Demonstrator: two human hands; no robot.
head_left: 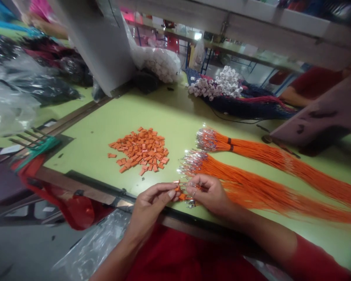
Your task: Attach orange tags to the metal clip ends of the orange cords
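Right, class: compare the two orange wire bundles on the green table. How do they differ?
The upper bundle has a dark tie around it; the lower bundle shows none. The lower bundle lies beside the person's right hand, the upper one farther off. Both are orange wires with shiny metal ends.

- My left hand [152,207] sits low in view, fingers [163,191] curled and pinching.
- My right hand [207,193] faces it, knuckles up, fingers [197,182] bent downward, pinching too.
- Both hands are close together, just beside each other.
- My left forearm [117,253] and right forearm [266,230] angle inward from the bottom.
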